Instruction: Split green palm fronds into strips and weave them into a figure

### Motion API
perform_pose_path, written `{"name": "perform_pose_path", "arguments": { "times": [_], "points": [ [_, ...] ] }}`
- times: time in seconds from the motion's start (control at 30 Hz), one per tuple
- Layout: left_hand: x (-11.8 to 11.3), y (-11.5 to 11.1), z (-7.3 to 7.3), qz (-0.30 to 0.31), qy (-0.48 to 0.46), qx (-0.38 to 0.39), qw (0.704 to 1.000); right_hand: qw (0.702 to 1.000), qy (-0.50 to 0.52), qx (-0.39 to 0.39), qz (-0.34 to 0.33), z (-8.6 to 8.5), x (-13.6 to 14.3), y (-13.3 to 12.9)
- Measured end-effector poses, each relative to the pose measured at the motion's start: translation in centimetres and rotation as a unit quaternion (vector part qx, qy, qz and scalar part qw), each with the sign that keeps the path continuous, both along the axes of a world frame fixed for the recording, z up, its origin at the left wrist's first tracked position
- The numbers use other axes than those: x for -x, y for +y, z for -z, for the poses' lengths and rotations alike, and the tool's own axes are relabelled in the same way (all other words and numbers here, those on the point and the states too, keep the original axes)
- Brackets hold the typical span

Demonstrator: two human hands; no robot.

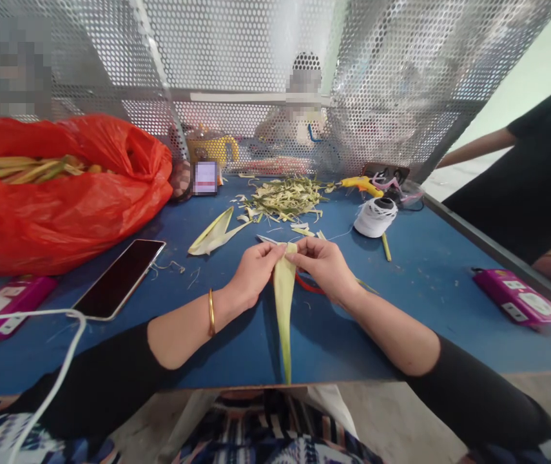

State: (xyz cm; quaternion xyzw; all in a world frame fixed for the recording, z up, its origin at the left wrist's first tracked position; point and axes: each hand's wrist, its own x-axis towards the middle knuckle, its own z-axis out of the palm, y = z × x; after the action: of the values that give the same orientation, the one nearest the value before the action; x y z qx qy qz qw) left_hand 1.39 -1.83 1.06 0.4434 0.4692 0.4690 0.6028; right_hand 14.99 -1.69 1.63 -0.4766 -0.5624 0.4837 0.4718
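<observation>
Between my two hands hangs a long pale green leaf (283, 303), wide at the top and narrowing to a point near the table's front edge. My left hand (258, 267) pinches its top from the left side. My right hand (323, 264) pinches the same end from the right. Red-handled scissors (310, 283) lie under my hands, their blade showing on the left and most of the rest hidden. Behind my left hand, a folded leaf piece (214, 235) rests on the table. Farther back is a heap of leaf scraps (287, 196).
On the blue table (381, 316) stand a white thread spool (374, 218) and a yellow glue gun (362, 185). A red plastic bag (62, 219) of leaves, a phone (118, 280) and a purple packet (519, 295) lie about. A perforated metal screen (246, 64) closes the back; a person stands right.
</observation>
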Motion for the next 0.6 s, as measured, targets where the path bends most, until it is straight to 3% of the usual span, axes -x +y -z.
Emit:
{"name": "perform_pose_path", "arguments": {
  "times": [0.23,0.47,0.6],
  "points": [
    [-0.05,0.14,0.77,-0.037,0.019,-0.041,0.998,0.989,-0.091,-0.121,0.009,0.76,-0.11,-0.14],
    [0.1,0.22,0.45,-0.064,0.067,-0.093,0.991,0.999,0.011,0.001,-0.031,0.72,0.77,-0.42],
    [0.1,0.32,0.52,-0.075,0.086,-0.111,0.987,0.999,-0.02,-0.034,-0.012,1.04,0.74,-0.48]
  ]
}}
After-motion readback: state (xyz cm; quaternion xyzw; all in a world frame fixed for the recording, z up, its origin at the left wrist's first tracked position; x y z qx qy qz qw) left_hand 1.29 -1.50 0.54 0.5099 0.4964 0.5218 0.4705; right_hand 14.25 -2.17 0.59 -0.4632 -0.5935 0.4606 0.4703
